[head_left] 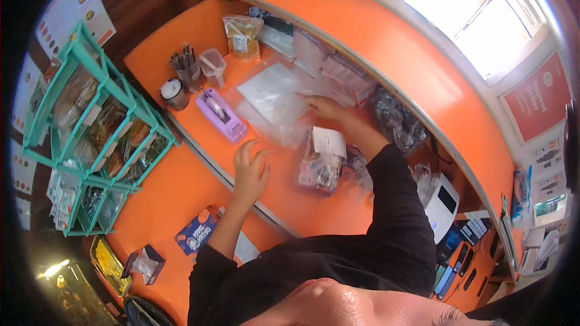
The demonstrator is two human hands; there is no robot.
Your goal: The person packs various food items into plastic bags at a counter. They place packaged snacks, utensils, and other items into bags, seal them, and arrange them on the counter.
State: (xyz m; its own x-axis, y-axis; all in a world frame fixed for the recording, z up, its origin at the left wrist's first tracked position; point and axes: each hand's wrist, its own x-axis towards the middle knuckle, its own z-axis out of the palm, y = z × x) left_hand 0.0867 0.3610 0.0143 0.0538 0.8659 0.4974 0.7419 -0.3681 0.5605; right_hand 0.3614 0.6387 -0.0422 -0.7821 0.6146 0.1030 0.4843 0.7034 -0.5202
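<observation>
Head view is showing the person's right hand (pixel 323 107) reaching across the orange desk (pixel 302 199) and pressing down on a stack of clear plastic bags (pixel 272 99), fingers lying flat on the top sheet rather than closing on it, so its grip is holding nothing firmly. The left hand (pixel 251 166) is hovering just above the desk with fingers spread wide and empty, between a purple tape dispenser (pixel 220 115) and a filled packet with a white label (pixel 323 160). The bags are looking slick and loosely piled, so several may be sliding off together, or the top one slipping away. The right forearm is passing just above the filled packet and could be nudging it.
</observation>
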